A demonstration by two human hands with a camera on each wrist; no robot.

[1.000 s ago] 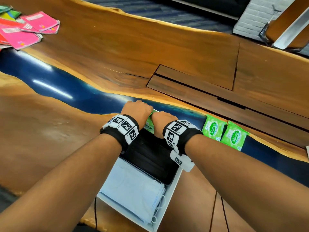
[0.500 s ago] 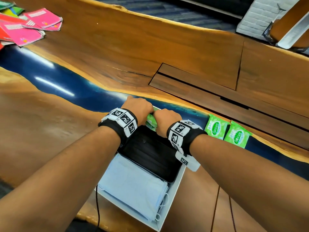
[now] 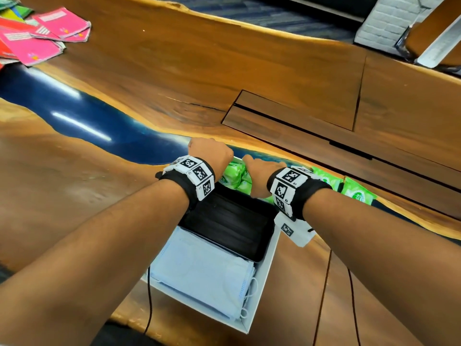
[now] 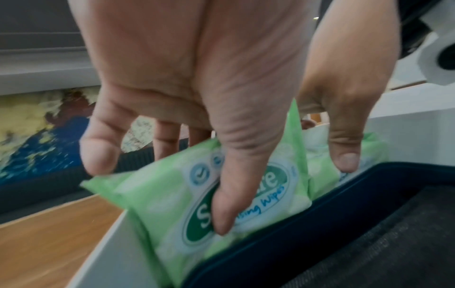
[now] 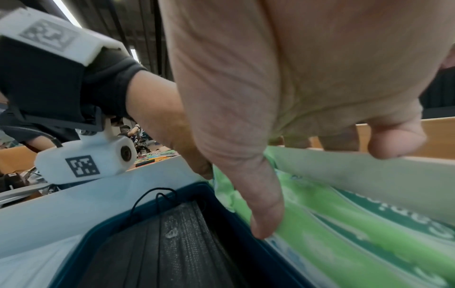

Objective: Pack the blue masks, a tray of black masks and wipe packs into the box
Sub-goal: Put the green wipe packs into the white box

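A white box (image 3: pixel 265 278) lies on the wooden table. Blue masks (image 3: pixel 199 270) fill its near end and a black tray of black masks (image 3: pixel 232 226) sits in the middle. Green wipe packs (image 3: pixel 234 176) stand on edge at the far end. My left hand (image 3: pixel 212 153) pinches one pack (image 4: pixel 172 194), thumb (image 4: pixel 229 204) on its front and fingers behind. My right hand (image 3: pixel 259 171) grips a neighbouring pack (image 5: pixel 344 224); its thumb (image 5: pixel 265 220) is on the front and its fingers reach over the far wall. Two more packs (image 3: pixel 324 178) (image 3: pixel 359 193) lie on the table to the right.
Pink booklets (image 3: pixel 50 38) are heaped at the far left. A blue resin strip (image 3: pixel 87 116) crosses the table. A hatch panel (image 3: pixel 294 113) is set into the wood beyond the box. A black cable (image 3: pixel 149 308) hangs off the near edge.
My hands have drawn slightly apart at the far end of the box, and more of the green packs shows between them. The right hand's fingers now stretch over the far rim.
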